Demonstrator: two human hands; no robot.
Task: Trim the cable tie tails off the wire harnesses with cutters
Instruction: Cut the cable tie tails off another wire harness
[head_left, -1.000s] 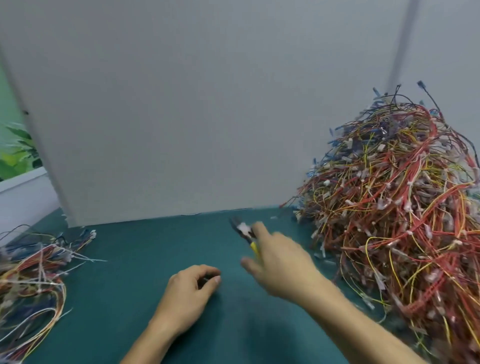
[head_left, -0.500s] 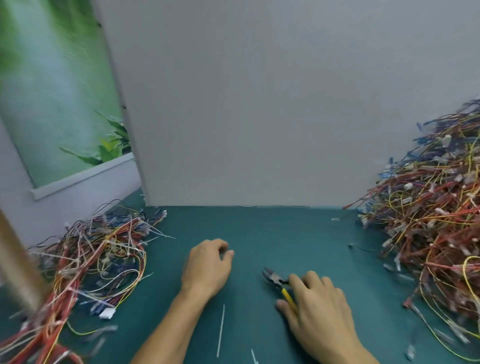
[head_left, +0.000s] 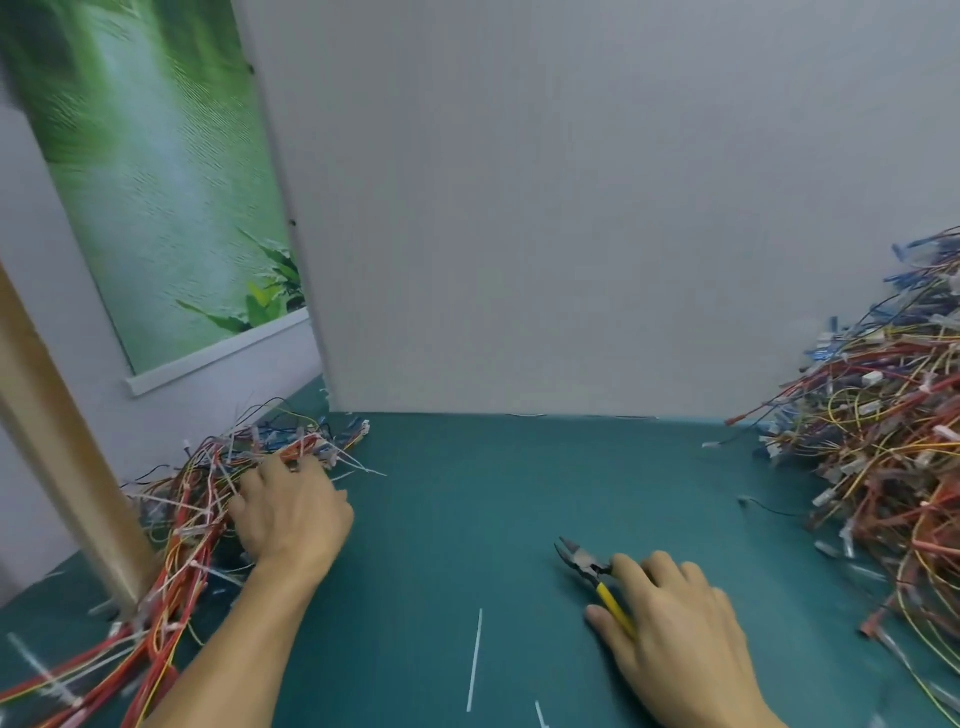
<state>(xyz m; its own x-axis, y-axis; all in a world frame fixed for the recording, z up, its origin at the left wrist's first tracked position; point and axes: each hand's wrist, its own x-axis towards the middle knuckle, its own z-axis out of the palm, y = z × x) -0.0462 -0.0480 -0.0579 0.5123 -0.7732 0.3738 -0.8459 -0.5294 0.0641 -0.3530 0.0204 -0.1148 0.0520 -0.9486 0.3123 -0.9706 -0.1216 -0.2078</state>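
Left hand (head_left: 291, 514) reached harnesses (head_left: 192, 499); right hand (head_left: 675, 623) grips cutters (head_left: 583, 562).

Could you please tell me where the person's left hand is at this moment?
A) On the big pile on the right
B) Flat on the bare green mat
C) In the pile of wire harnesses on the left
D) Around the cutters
C: the left hand reaches with its fingers into the left pile of wire harnesses, while the right hand holds the yellow-handled cutters.
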